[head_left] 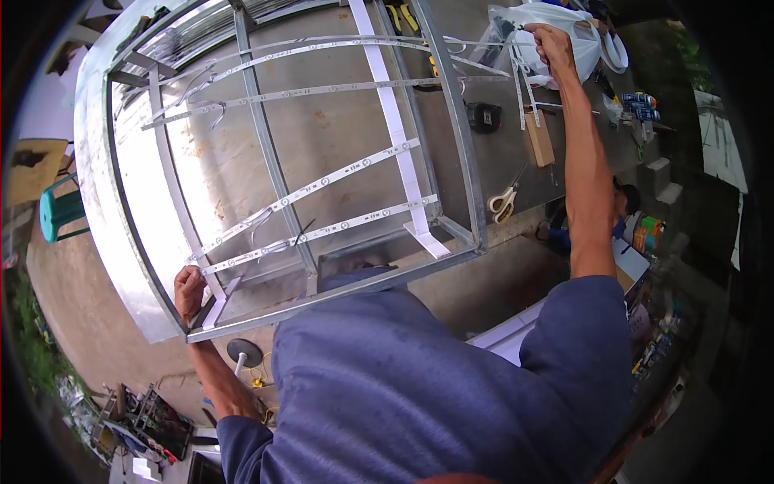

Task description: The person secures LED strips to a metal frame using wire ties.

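A grey metal frame (264,161) lies on the shiny table, crossed by white LED strips (347,172) with loose thin wires. My left hand (189,292) is closed at the frame's lower left corner, beside the end of the lowest strip; its fingers partly hide what they hold. Stretched out to the upper right, my right hand (553,50) is closed in a pinch over a white plastic bag (516,18), at a small dark item too small to name. White flat bars (395,133) run across the frame under the strips.
Right of the frame lie a black tape measure (484,118), scissors (502,205), a wooden block (540,139) and blue cans (641,105). Yellow-handled tools (401,18) lie behind the frame. A green stool (63,211) stands at the left, a round black base (244,352) below.
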{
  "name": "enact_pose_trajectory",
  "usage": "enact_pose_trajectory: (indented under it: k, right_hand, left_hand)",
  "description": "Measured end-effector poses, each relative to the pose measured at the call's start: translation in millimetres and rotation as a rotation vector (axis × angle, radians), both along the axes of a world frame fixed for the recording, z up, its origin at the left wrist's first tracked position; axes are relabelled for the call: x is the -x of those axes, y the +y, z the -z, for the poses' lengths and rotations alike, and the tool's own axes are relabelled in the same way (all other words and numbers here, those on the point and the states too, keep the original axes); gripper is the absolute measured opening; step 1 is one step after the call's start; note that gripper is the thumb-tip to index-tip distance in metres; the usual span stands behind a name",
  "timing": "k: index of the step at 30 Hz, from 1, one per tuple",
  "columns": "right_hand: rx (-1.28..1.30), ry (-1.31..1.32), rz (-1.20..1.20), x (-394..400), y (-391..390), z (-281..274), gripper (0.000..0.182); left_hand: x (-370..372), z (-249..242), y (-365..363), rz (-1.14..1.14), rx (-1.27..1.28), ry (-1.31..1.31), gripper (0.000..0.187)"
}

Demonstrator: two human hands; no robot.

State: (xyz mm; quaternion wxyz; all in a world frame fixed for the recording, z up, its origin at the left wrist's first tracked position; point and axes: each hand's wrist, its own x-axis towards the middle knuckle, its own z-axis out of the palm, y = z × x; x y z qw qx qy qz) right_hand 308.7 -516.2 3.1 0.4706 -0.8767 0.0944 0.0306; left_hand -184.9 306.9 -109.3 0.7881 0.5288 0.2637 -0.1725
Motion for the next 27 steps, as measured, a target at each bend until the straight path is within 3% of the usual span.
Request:
enact_pose_trajectory:
  k: [1,4,7,13,14,17,27]
  right_hand:
    - [0.179,0.253,-0.210,-1,-1,-8,0.032]
    - [-0.098,-0.041,-0.174,33,24,-31,0.033]
    - [-0.077,0.245,-0.122,87,40,-32,0.033]
    - [-0.107,0.498,0.165,241,64,95,0.011]
    - [-0.259,0.519,0.179,255,47,127,0.013]
    - [-0.240,0.472,0.222,281,40,143,0.016]
    - [-0.187,0.230,0.270,293,33,103,0.023]
  left_hand:
    - [1,-3,3,0.006,-0.006,0.001,0.012]
    - [-3,0,-3,0.011,0.001,-0.011,0.012]
    - [0,1,0,0.012,-0.019,-0.025,0.012]
    - [0,5,5,0.024,-0.012,-0.019,0.012]
    - [-2,6,5,0.021,-0.011,-0.019,0.012]
    - [-2,3,3,0.017,-0.018,-0.015,0.012]
    - [-16,-13,-20,0.013,-0.030,-0.078,0.015]
